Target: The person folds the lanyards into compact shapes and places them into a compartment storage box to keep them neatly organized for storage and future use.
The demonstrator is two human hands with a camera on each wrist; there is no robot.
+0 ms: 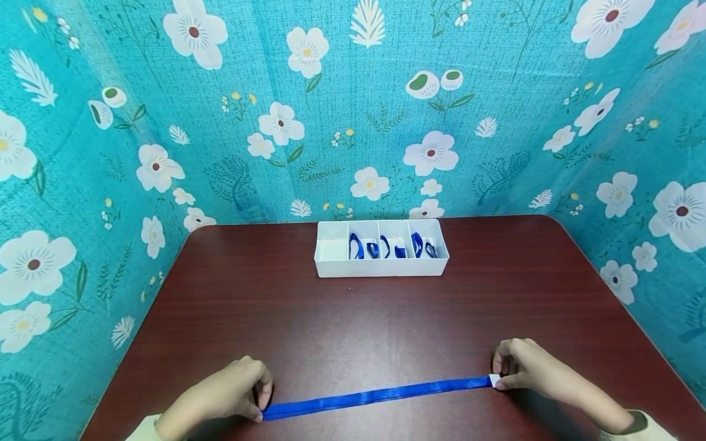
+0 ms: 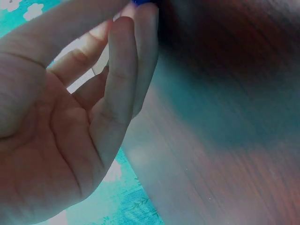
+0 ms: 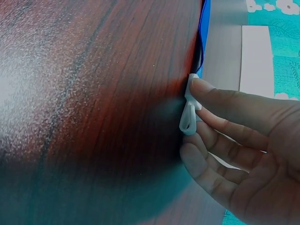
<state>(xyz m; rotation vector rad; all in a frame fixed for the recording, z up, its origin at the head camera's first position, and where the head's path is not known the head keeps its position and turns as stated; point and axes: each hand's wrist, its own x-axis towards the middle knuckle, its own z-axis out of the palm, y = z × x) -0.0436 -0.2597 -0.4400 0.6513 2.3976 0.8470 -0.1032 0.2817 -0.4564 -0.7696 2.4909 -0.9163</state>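
Note:
A blue lanyard stretches straight and nearly flat between the two hands, low in the head view. Its left end is pinched between the thumb and fingers of my left hand. At the other end, my right hand pinches the white plastic clip. The right wrist view shows that clip with its looped hook, held by thumb and fingertips, the blue strap running away above it. In the left wrist view only a bit of blue shows beyond the fingers of the left hand.
A white divided tray stands at the table's far edge. Coiled blue straps lie in three of its compartments; the leftmost holds none. The dark red-brown wooden table is enclosed by a turquoise flowered curtain.

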